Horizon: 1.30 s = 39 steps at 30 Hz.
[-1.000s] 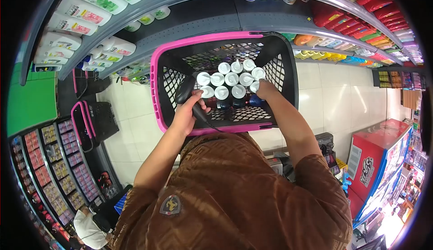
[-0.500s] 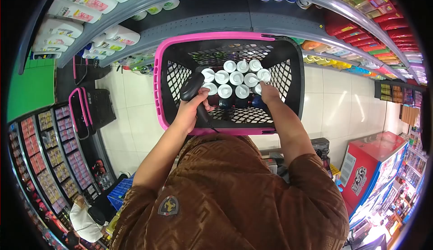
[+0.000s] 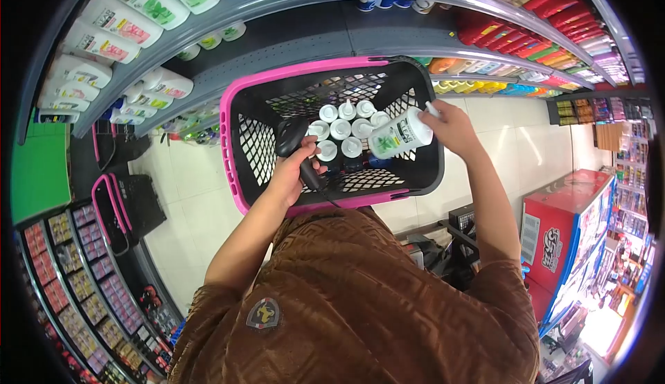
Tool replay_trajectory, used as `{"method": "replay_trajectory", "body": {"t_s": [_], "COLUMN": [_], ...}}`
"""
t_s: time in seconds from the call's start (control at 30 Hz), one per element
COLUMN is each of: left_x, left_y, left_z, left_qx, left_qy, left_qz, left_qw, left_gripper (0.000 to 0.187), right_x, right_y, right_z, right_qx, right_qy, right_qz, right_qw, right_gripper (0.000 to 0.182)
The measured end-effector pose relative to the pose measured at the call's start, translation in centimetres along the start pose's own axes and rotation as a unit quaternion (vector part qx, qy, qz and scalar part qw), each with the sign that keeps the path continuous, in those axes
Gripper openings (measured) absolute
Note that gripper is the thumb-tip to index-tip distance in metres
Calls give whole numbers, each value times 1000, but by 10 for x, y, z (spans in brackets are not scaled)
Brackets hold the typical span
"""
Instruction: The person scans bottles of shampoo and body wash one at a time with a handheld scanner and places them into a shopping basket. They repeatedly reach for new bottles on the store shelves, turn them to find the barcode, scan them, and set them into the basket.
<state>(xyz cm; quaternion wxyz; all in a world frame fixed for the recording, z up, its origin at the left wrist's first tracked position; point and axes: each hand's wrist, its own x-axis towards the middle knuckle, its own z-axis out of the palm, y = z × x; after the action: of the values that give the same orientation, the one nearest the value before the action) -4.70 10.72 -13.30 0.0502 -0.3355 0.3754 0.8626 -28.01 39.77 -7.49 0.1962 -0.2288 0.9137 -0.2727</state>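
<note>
Gripping the black scanner point(image 3: 309, 175) in closed left fingers point(image 3: 305, 153), clamping right fingers point(image 3: 436, 116) on the top of a tilted white bottle point(image 3: 397, 137), over the basket point(image 3: 337, 207) of pump bottles point(image 3: 340, 129)!

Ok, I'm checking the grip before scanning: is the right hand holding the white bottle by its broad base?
No, the right hand grips the white bottle at its pump end, with the labelled body slanting over the basket.

Head-worn camera looks steeply down into the basket point(image 3: 332, 204).
</note>
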Motion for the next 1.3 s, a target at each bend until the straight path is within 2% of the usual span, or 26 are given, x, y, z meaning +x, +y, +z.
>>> {"method": "replay_trajectory", "body": {"t_s": [0.03,0.07,0.13,0.2,0.27,0.3,0.33,0.4,0.43,0.53,0.6,0.67,0.7,0.73,0.8,0.83,0.87,0.93,0.97,1.0,1.07,1.17,1.2,1.23,1.27,1.3], "left_x": [2,2,-1,-3,-5,-7,-11,-25,-29,-35,-41,-46,-45,-51,-66,-67,-68,-88,-92,-95,-109,-144,-152,-160,-167,-173], "left_y": [-1,-2,1,7,11,15,18,21,25,24,26,26,25,29,37,36,36,43,47,47,61,86,95,103,111,118], "left_z": [0,0,6,6,-3,-4,-4,-1,-4,0,5,9,8,12,25,25,27,37,39,34,26,5,-5,-8,-11,-16], "left_qx": [0,0,-22,-12,8,-51,-49,-67,-41,-16,-39,-25,-8,-7,241,276,341,412,451,464,413,429,419,415,427,439], "left_qy": [-18,-22,-19,-19,-75,-105,-102,-197,-208,-157,-126,-70,-62,-58,-7,-31,-29,-42,-34,-58,-151,-173,-200,-201,-217,-232], "left_qz": [-1,-1,-2,-11,-11,-48,-43,-27,-11,23,11,104,151,153,344,376,438,453,483,466,397,284,232,232,244,255], "left_qw": [1000,1000,1000,1000,997,992,993,978,977,987,991,992,987,987,907,884,831,790,750,751,806,840,855,857,843,829], "left_gripper": [38,38,43,49,50,53,53,56,55,57,62,65,70,70,73,74,74,78,71,64,57,47,44,44,41,38], "right_x": [-6,-13,-25,-32,-37,-39,-40,-35,-30,-21,-16,-26,-33,-41,-57,-58,-58,-57,-55,-55,-62,-65,-65,-65,-67,-69], "right_y": [-6,-15,-36,-48,-59,-65,-72,-79,-78,-85,-92,-118,-125,-132,-159,-169,-174,-173,-168,-165,-166,-157,-158,-161,-166,-171], "right_z": [-11,-22,-38,-38,-31,-24,-18,-7,2,18,30,46,59,73,97,112,123,119,120,120,109,107,113,117,121,125], "right_qx": [115,113,320,371,468,471,487,505,509,518,548,522,536,549,716,742,767,767,772,776,800,796,841,873,872,875], "right_qy": [5,9,-57,-56,-46,-49,-47,-48,-43,-33,38,161,147,131,33,32,32,7,-12,-32,-71,-150,-227,-298,-297,-323], "right_qz": [9,10,101,91,94,92,88,82,81,82,74,10,11,12,28,20,12,13,18,24,45,11,9,4,6,0], "right_qw": [993,994,940,922,878,876,867,858,856,851,832,838,831,826,697,669,640,642,635,629,594,587,491,386,388,360], "right_gripper": [27,27,27,22,22,22,22,21,21,22,28,64,63,63,70,72,75,72,71,71,76,86,89,93,93,96]}}
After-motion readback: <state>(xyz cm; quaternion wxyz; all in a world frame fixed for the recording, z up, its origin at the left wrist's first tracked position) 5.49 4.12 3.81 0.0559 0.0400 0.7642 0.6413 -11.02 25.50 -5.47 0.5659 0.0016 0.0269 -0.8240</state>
